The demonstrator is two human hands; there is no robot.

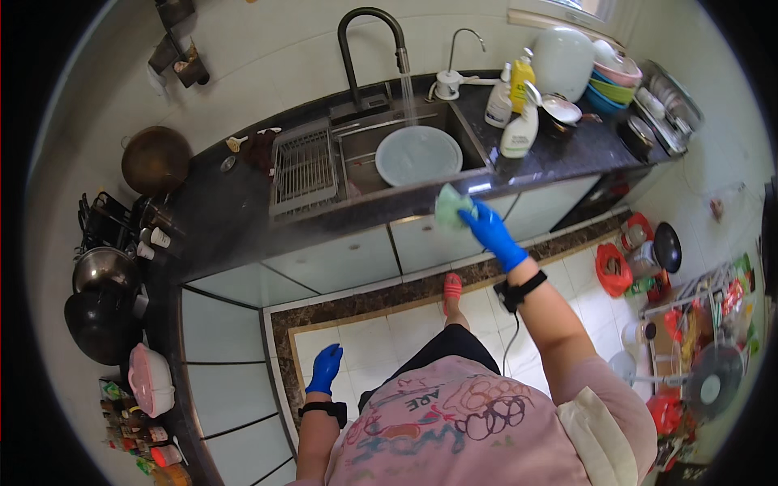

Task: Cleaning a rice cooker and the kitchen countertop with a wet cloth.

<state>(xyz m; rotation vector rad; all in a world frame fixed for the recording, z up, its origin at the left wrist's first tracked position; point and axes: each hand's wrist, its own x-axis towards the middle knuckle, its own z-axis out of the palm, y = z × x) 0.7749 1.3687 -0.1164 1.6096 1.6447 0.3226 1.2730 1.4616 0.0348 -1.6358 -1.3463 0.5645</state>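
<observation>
My right hand point(491, 231), in a blue rubber glove, grips a pale green cloth point(453, 207) just in front of the counter's front edge, below the sink. My left hand point(326, 366), gloved in blue too, hangs low over the floor beside my body; it seems to hold nothing, but how far its fingers are apart is not clear. Water runs from the dark pull-down faucet point(372, 13) into the steel sink point(364, 165), where a large round pale basin point(419, 156) sits full or nearly full of water. A metal dish rack point(306, 171) lies over the sink's left part.
Spray bottles point(519, 130), a yellow pump bottle point(522, 80), stacked colored bowls point(614, 91) and a dish tray point(668, 109) stand right of the sink. Woks point(100, 328) and a pink-lidded container point(151, 381) line the left counter. Red bags point(612, 270) and a fan point(711, 387) are at right.
</observation>
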